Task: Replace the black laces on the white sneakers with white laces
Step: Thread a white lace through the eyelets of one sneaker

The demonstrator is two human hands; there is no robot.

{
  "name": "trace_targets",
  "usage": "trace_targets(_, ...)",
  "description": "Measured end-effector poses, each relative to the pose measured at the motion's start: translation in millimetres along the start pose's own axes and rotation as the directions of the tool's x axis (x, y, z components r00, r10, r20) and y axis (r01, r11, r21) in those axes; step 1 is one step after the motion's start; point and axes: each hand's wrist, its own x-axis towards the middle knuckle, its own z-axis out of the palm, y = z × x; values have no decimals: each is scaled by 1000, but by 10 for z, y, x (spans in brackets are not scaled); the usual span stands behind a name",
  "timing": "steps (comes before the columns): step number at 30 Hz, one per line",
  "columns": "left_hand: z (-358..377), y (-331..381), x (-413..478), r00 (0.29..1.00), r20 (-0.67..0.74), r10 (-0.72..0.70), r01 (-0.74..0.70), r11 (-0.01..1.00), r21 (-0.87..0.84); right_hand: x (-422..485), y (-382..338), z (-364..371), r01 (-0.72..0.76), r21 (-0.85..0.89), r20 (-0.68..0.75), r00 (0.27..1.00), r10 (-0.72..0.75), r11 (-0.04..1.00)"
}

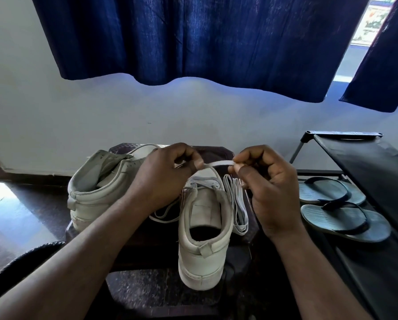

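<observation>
The left hand [165, 172] and the right hand [269, 188] each pinch 1 flat white lace [218, 163] between thumb and forefinger, the other fingers curled in; the lace runs taut and nearly level from 1 pinch to the other, just above the toe end of the near sneaker [205, 227]; whether this stretch leads down into an eyelet is hidden behind the left hand. That sneaker stands upright with its heel toward the camera, and pale lacing crosses its front eyelets; a folded white lace [237, 204] lies flat against its right side; a loose loop of lace [165, 215] lies on its left, under the left wrist. The second sneaker [101, 188] sits farther left, turned at an angle and tipped, near the first but apart from it. Both sneakers rest on a small dark stool [216, 151] over a dark speckled floor [147, 292]. To the right stands a black shoe rack [366, 169] holding 2 blue-grey flip-flops [345, 222] on its lower shelf; behind, a dark blue curtain [193, 42] hangs over a white wall [55, 112].
</observation>
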Motion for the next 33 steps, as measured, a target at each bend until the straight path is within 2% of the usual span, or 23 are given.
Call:
trace_targets(3, 61, 66, -38, 979, 130, 155, -139, 983, -120, -12, -8, 44, 4, -22, 56, 998, -3, 1000)
trace_targets(6, 146, 93, -65, 972, 132, 197, -182, 976, -116, -26, -2, 73, -2, -43, 71, 997, 5, 999)
trace_targets(9, 125, 90, -39, 986, 52, 157, -151, 983, -100, -21, -3, 45, 0, -42, 57, 998, 2, 999)
trace_targets(12, 80, 62, -32, 1000, -13, 21, -22, 1000, -17, -6, -9, -3, -4, -20, 32, 999, 5, 1000)
trace_targets(14, 74, 11, -26, 1000, -23, -17, 18, 1000, 19, -2, -13, -11, -5, -11, 32, 999, 5, 1000)
trace_targets(16, 74, 26, -34, 999, 29, 32, -31, 998, -53, 0, -9, 12, -4, -9, 52, 999, 4, 1000)
trace_targets(18, 89, 81, -41, 985, 103, 139, -120, 978, -170, -2, 0, 50, 1, -25, 78, 997, 0, 1000)
trace_targets(20, 115, 122, -51, 963, 116, 242, -223, 962, -160, -4, 6, 67, -9, -32, 89, 996, 11, 999)
trace_targets(22, 127, 117, -48, 958, 88, 272, -263, 960, -94, -12, 2, 53, -9, -47, 81, 997, 12, 999)
trace_targets(27, 111, 6, -2, 998, -4, 59, -59, 998, 6, -24, -14, 8, -13, -25, 35, 999, 14, 1000)
trace_targets(33, 131, 72, -51, 996, 60, 61, -57, 997, -57, -23, -13, 41, -33, 22, 78, 996, 31, 999)
